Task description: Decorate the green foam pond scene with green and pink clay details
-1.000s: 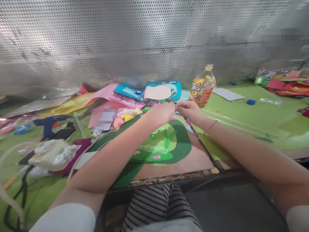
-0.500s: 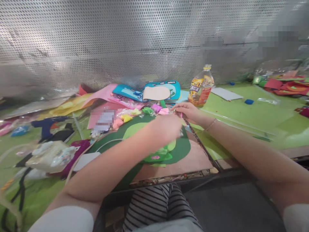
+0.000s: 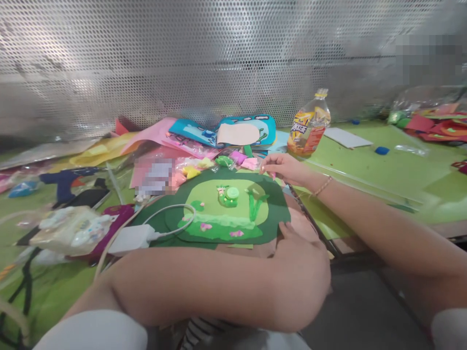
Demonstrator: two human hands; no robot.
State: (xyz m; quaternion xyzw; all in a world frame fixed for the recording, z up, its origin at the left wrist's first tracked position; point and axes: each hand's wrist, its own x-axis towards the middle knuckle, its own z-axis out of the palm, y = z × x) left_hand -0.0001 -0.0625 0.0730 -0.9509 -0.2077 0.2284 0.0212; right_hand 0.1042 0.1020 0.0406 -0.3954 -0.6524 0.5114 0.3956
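Observation:
A dark green felt picture [image 3: 277, 214] with a lighter green middle, small pink flowers and a little green figure [image 3: 228, 195] lies on a brown board [image 3: 302, 226]. My left arm crosses low in front. My left hand [image 3: 304, 257] rests on the board at the felt's near right edge, thumb towards the felt, its fingers hidden behind the hand. My right hand [image 3: 282, 167] hovers over the felt's far right corner, fingertips pinched on a small pink piece [image 3: 272, 173]. Small bags of coloured bits [image 3: 233, 159] lie just beyond the felt.
A drink bottle [image 3: 309, 124] stands behind my right hand. Pink, yellow and blue sheets [image 3: 160, 138] are piled at the back. A white charger with cable [image 3: 133, 238], a blue glue gun [image 3: 67, 180] and a plastic bag [image 3: 69, 231] lie left. A perforated metal wall [image 3: 219, 58] backs the green table [image 3: 383, 170].
My left hand has pulled back from beside my right hand to the board's near edge, uncovering the felt picture. My right hand stayed over the far corner, still pinching.

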